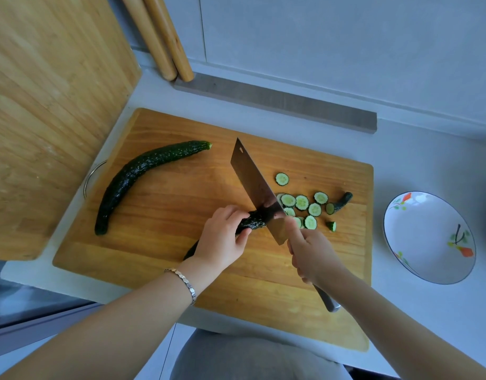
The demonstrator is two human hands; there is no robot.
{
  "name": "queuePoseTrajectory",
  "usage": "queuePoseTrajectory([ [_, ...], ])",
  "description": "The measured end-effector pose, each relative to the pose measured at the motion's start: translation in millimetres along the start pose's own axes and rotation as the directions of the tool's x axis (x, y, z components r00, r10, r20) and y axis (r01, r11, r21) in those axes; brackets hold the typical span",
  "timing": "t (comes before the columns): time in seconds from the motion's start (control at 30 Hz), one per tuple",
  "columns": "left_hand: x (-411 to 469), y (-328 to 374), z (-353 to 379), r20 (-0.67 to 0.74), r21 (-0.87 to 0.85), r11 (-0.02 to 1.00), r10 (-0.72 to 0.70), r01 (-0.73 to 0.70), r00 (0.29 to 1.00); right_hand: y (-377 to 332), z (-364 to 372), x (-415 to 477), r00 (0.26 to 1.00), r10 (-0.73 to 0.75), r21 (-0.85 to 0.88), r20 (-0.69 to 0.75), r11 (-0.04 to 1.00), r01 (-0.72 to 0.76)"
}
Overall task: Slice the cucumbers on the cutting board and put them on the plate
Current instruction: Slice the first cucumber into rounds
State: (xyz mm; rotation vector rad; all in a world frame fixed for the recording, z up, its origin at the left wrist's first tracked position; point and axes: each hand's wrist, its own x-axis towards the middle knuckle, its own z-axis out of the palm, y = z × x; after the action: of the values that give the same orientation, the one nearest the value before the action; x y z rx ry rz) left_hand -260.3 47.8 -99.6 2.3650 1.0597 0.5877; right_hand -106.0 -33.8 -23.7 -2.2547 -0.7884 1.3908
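Observation:
A wooden cutting board [181, 193] lies on the counter. A whole dark cucumber [132, 176] rests on its left part. My left hand [222, 237] grips a second cucumber [254, 222] near the board's middle, fingers curled over it. My right hand [313, 256] holds the handle of a cleaver [252, 185], whose blade stands on that cucumber's cut end. Several round slices [302, 202] lie just right of the blade, with a curved stem end [343, 201] and a small cut piece [331, 226] beside them. A white plate [428, 237] with flower print sits right of the board.
A second, larger wooden board [50, 111] leans upright at the left. Two wooden rolling pins [159, 42] lean against the back wall. A grey strip [277, 105] lies behind the cutting board. The counter's front edge runs just below the board.

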Motion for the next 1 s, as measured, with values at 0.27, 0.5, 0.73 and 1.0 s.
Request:
queuePoseTrajectory([
  [0.27,-1,-1,-1,-0.018,-0.017,1.0,-0.002,0.002,1.0,8,16,12,1.0,0.01,0.108,-0.005,0.994,-0.009],
  [0.5,-2,-3,-1,-0.021,-0.007,1.0,-0.007,0.007,1.0,0,-10,-3,0.998,0.014,0.16,0.068,0.987,-0.025],
  [0.73,-1,-2,-1,-0.029,-0.001,1.0,0.006,-0.006,1.0,-3,-6,-5,0.999,-0.005,0.049,0.043,0.999,0.003],
  [1.0,-2,0,-1,-0.028,-0.006,1.0,-0.002,0.002,1.0,2,19,12,0.999,-0.03,-0.017,-0.019,0.999,0.029],
])
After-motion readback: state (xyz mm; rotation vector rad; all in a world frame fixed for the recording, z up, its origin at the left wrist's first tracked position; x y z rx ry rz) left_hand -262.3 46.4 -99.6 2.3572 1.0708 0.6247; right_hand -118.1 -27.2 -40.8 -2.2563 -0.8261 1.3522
